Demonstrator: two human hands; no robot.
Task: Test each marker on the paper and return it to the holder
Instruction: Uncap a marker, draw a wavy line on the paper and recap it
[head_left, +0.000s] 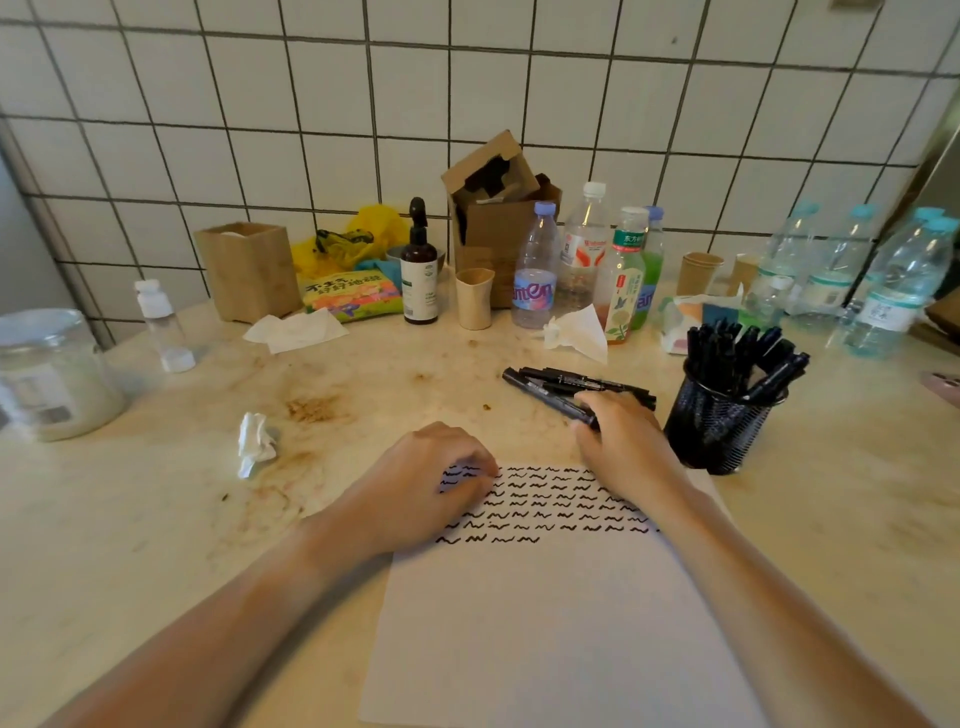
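Your left hand rests on the top left corner of the paper, fingers curled loosely together and pressing the sheet flat, nothing held in them. The paper lies on the counter right in front of you, its upper part covered in rows of short black squiggles, the lower part blank.

Your right hand sits just past the paper's top right corner, on the near end of a small pile of black markers lying on the counter. The fingers are wrapped over one marker that sticks out to the left; it looks gripped, but I cannot tell how firmly, since the hand covers that end.

Just right of that hand stands the black mesh holder, upright and packed with more markers.

A crumpled tissue lies left of the paper, and bottles line the tiled wall.
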